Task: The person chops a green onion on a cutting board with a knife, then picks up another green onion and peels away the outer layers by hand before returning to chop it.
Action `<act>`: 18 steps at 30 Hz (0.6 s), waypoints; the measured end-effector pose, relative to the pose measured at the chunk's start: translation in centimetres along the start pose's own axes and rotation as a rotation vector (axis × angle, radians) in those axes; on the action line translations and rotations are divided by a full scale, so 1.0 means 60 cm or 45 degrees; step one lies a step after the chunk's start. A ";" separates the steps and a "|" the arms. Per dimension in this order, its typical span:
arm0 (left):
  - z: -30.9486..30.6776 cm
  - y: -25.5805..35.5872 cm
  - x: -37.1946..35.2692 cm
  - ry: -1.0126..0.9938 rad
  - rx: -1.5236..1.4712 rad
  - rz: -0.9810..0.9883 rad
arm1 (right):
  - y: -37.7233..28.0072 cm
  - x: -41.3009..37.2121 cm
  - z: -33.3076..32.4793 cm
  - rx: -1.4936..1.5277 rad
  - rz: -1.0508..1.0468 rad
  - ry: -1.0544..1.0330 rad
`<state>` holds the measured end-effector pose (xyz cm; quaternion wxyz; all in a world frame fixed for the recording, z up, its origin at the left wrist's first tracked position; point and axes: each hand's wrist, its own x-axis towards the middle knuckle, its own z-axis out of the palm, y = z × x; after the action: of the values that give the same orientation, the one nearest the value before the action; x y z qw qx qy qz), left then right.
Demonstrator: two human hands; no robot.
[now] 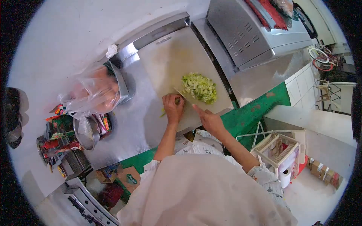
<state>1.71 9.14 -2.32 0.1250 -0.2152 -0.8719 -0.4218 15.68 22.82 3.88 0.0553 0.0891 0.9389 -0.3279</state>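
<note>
A pale cutting board (156,64) lies on the steel counter. On it, to the right of centre, sits a heap of chopped light-green vegetable (200,87), its kind too small to tell. My left hand (173,108) is closed, fingers curled on a green vegetable piece (177,101) pressed to the board. Beside those fingertips is the thin blade of a knife (179,92). My right hand (210,120) is closed round the knife's handle, index finger stretched along it. A few green scraps lie left of my left wrist.
Left on the steel counter (132,113) stand a metal container with a clear plastic bag (92,92) over it, a metal bowl (86,132) and several colourful packets (60,133). A steel appliance (241,37) stands at the upper right. A white rack (277,150) is at lower right.
</note>
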 end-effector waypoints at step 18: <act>-0.005 0.001 -0.010 0.016 0.020 -0.038 | 0.011 -0.014 -0.001 -0.013 -0.011 -0.057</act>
<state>2.30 8.75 -2.32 0.1258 -0.1984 -0.8774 -0.4183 16.66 23.22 3.67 0.0755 0.0773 0.9394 -0.3252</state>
